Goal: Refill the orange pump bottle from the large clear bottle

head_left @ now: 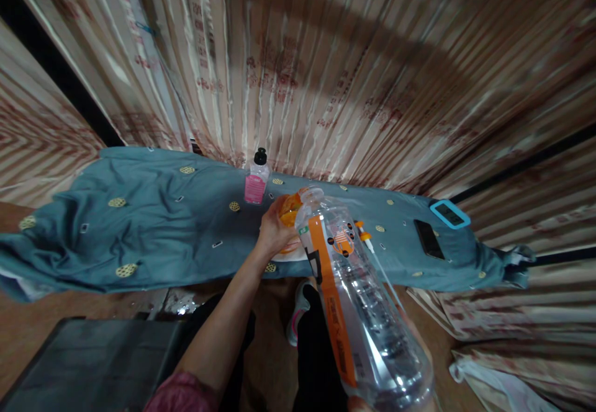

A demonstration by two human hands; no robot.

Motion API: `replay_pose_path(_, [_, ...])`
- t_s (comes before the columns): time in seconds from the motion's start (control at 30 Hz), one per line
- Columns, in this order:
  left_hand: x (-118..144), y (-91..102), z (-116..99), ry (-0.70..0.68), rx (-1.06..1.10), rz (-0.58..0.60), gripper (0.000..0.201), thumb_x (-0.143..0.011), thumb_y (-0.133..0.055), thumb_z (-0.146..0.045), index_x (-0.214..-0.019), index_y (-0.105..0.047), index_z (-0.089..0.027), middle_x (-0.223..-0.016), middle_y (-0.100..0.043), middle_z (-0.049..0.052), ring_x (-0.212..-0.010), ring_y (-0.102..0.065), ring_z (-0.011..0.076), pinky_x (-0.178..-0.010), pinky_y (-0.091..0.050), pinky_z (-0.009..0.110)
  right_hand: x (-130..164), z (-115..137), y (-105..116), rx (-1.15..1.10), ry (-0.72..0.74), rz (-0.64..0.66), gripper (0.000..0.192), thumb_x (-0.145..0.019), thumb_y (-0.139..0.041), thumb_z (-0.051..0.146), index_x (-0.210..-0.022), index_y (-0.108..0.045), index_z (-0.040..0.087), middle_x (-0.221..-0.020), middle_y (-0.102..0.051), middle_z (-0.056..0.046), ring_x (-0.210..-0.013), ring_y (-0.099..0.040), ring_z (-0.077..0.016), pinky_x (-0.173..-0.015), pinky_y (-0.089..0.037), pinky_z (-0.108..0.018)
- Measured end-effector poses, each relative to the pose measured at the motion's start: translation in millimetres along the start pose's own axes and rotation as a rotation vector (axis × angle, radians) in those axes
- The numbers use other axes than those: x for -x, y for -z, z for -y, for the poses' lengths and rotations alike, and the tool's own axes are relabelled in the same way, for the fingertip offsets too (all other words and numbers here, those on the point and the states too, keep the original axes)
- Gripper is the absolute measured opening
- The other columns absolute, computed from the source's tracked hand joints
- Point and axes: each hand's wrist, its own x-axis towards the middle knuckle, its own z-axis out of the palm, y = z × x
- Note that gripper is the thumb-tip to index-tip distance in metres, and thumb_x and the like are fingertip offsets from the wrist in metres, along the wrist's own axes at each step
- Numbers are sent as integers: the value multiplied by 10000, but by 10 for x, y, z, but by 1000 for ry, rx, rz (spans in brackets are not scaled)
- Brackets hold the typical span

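A crinkled plum sleeve and black trousers are worn. The grey shoe, edged in pink, is probably a sneaker.

One head-worn view, pitched forward and down, bottle very near the lens, cloth crossing mid-frame farther off, curtain behind filling the top.
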Motion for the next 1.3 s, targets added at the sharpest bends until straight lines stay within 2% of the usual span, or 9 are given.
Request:
replay_pose_path(0.1, [1,-2,-5,7,12,7,586,-621,-911,-421,-1080,-645,-171,-1057,-787,97,-985,-769,273,-894,-625,400,-21,32,0,20,9,21,920,-619,-932,547,-1436,-599,287,-948,-722,-61,-1076,-736,-407,-829,-672,-559])
replay_pose_path(0.3, [-2,-14,25,-4,44,-2,548,-616,-909,-402,-1044,-648,-180,-1012,-775,76,-941,-760,257,-885,-613,387,41,-15,33,42,27,-5,1282,-450,-991,563,-1570,-442,265,-1287,-674,-176,-1096,-723,-468,-802,-653,-623])
replay_pose_path(0.43, [1,-4,32,2,14,-7,556,-606,-920,-386,-1050,-658,-178,-1008,-772,70,-934,-755,250,-885,-610,382,35,-16,20,43,37,-8,1271,-465,-1000,543,-1577,-434,298,-1220,-693,-144,-1114,-714,-465,-804,-652,-614])
replay_pose_path(0.5, [3,-2,27,2,15,2,563,-605,-922,-390,-1054,-658,-177,-1017,-776,73,-943,-757,254,-887,-615,388,4,16,2,41,46,-3,1172,-559,-974,553,-1574,-437,320,-1180,-715,-119,-1100,-719,-431,-789,-661,-583])
replay_pose_path(0.63, [2,-7,31,5,30,1,596,-600,-928,-388,-1083,-648,-179,-1055,-786,84,-975,-766,263,-899,-619,386,-53,98,-17,46,69,-5,706,-918,-726,558,-1518,-493,268,-1316,-681,-111,-1112,-711,-305,-867,-646,-518])
replay_pose_path(0.73, [-1,-2,54,6,-20,-13,599,-594,-937,-365,-1092,-656,-185,-1051,-787,79,-971,-766,261,-895,-621,374,-52,122,-13,50,83,-4,558,-993,-647,529,-1455,-545,233,-1385,-647,-109,-1139,-695,-266,-919,-624,-493])
replay_pose_path(0.87, [-8,13,84,-18,-78,2,569,-618,-929,-347,-1100,-665,-196,-1050,-783,69,-982,-763,259,-926,-618,382,2,75,-5,51,82,4,760,-924,-700,599,-1543,-452,236,-1321,-672,-126,-1110,-719,-298,-903,-632,-527])
replay_pose_path(1.0, [-16,19,83,-1,-58,17,598,-623,-927,-370,-1124,-652,-195,-1064,-782,73,-975,-766,258,-916,-621,383,24,28,0,57,78,11,1150,-630,-919,623,-1588,-408,247,-1225,-695,-154,-1113,-732,-413,-837,-655,-581])
replay_pose_path(1.3, [-30,49,-63,56,-63,58,600,-574,-918,-337,-1086,-645,-182,-1061,-792,68,-1005,-761,265,-921,-618,392,-33,239,58,125,118,6,876,-851,-727,668,-1535,-496,171,-1231,-764,-151,-1026,-786,-323,-769,-657,-423])
